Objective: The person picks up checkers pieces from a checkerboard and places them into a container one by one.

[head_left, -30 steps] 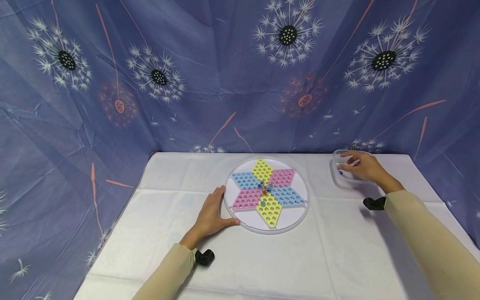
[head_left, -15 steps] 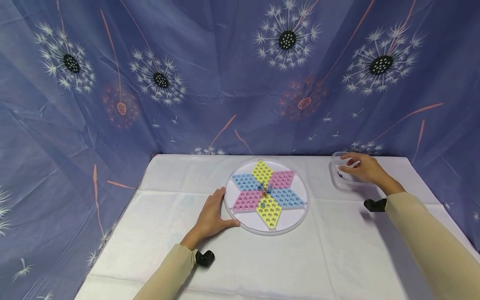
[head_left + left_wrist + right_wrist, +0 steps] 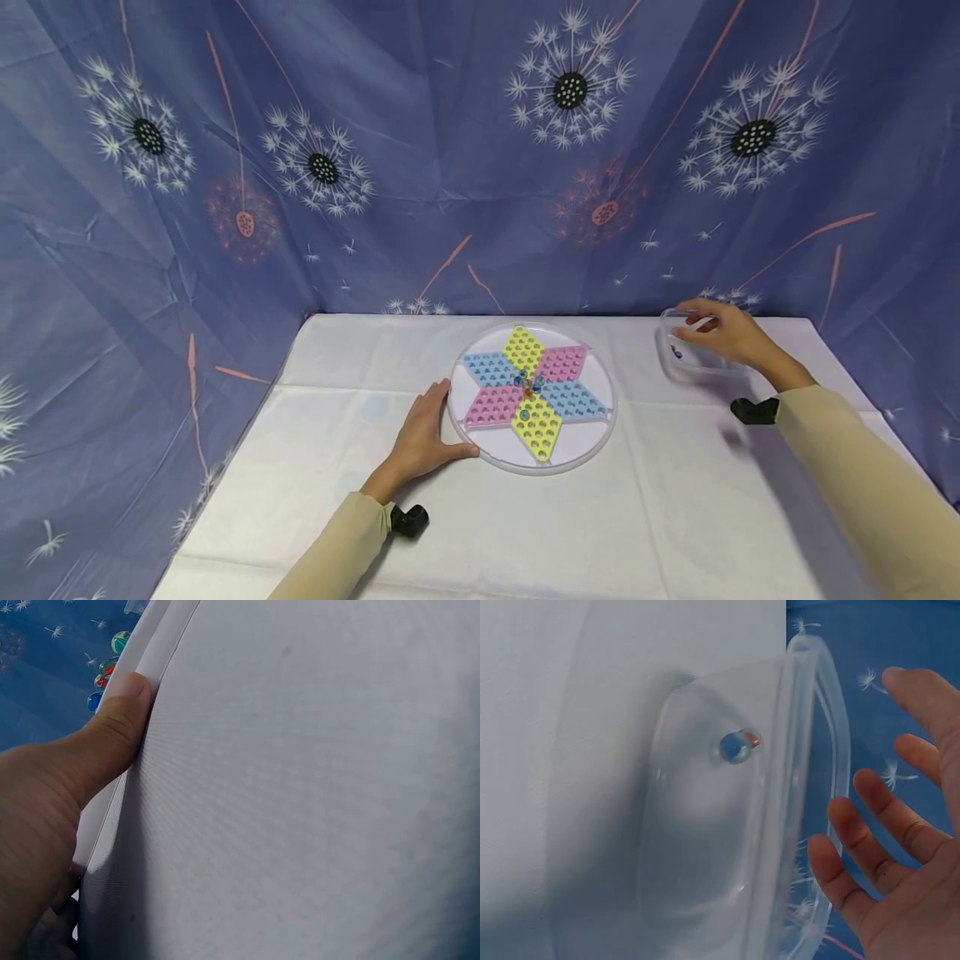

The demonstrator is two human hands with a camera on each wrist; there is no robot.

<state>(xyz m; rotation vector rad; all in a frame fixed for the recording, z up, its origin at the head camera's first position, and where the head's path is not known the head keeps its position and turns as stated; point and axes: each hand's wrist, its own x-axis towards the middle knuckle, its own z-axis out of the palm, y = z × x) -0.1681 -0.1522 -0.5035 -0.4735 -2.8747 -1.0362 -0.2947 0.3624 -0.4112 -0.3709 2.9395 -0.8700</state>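
Note:
A round white Chinese checkers board (image 3: 577, 454) with a pink, blue and yellow star lies mid-table. Several glass marbles (image 3: 538, 383) cluster at its centre, and a single marble (image 3: 524, 415) sits in the near yellow point. My left hand (image 3: 420, 433) rests against the board's left rim, thumb and fingers spread; the left wrist view shows the thumb (image 3: 112, 727) on the edge. My right hand (image 3: 723, 333) hovers over a clear plastic container (image 3: 697, 862), fingers apart and slightly bent, nothing visible between them. In the container lies a blue marble (image 3: 735, 747), with something reddish beside it.
A white cloth (image 3: 570, 533) covers the table. Behind it hangs a blue curtain (image 3: 450, 167) with dandelion prints, close to the container at the back right. Black wrist devices (image 3: 410, 521) sit at both sleeves.
The head view has tilted slightly, so the scene sits lower. My right hand stays over the container with only a slight shift. My left hand remains at the board's rim.

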